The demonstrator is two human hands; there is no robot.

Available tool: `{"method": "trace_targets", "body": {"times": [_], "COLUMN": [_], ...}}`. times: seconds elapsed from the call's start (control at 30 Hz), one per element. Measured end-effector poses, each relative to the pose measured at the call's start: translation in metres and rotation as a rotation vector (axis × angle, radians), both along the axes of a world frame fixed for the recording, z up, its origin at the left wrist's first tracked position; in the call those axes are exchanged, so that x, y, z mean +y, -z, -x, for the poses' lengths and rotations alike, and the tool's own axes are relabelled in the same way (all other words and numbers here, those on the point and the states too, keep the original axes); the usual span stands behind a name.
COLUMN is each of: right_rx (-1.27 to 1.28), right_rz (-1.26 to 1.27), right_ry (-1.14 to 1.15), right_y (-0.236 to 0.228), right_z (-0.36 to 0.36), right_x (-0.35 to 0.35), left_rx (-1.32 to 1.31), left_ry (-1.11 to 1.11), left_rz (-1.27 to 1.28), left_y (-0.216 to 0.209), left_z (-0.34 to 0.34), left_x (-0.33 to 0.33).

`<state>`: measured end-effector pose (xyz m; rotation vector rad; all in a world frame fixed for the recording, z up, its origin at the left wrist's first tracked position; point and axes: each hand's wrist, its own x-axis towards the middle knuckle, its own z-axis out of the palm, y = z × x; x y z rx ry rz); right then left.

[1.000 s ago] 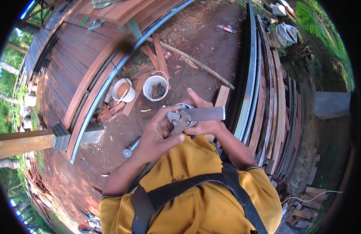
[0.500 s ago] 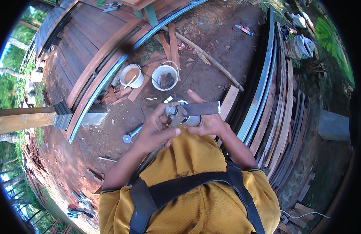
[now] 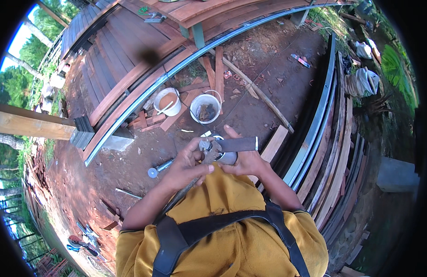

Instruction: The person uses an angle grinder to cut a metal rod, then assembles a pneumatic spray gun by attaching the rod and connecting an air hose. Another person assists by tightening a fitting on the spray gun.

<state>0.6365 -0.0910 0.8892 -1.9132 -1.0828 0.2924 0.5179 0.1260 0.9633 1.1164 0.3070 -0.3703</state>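
Both my hands meet in front of my yellow shirt. My left hand (image 3: 185, 162) is closed around a grey metal piece with a knob-like end (image 3: 205, 145), beside a rough brownish plate (image 3: 212, 153). A dark flat strip with a pale end (image 3: 239, 144) extends to the right from there. Below the strip, my right hand (image 3: 245, 161) is wrapped round a grey cylinder-shaped body (image 3: 228, 158), its thumb pointing up. How these parts join is hidden by my fingers. On the ground left of my hands lies a metal tube-like tool with a round end (image 3: 159, 169).
Ahead stand a white bucket with brown contents (image 3: 172, 110) and a white bucket with dark lumps (image 3: 195, 110). Long metal channels (image 3: 310, 134) and stacked boards (image 3: 331, 152) run along my right. A wooden deck (image 3: 116, 51) lies ahead left; a beam (image 3: 33, 123) juts in from the left.
The surroundings have shifted downward in the view as my head tilted up. My hands keep the same hold, with the dark strip slightly lower in the picture.
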Motion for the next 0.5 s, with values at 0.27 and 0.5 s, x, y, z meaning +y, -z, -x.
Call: {"method": "trace_targets", "body": {"times": [0.27, 0.5], "right_rx": [-0.01, 0.022], "right_rz": [0.124, 0.289], "right_ry": [-0.006, 0.01], "right_y": [-0.005, -0.022], "right_z": [0.002, 0.007], "right_x": [0.005, 0.003], "left_rx": [-0.033, -0.047], "left_ry": [-0.034, -0.056], "left_rz": [0.038, 0.07], "left_y": [0.011, 0.013], "left_z": [0.009, 0.008], "left_x": [0.006, 0.006]}}
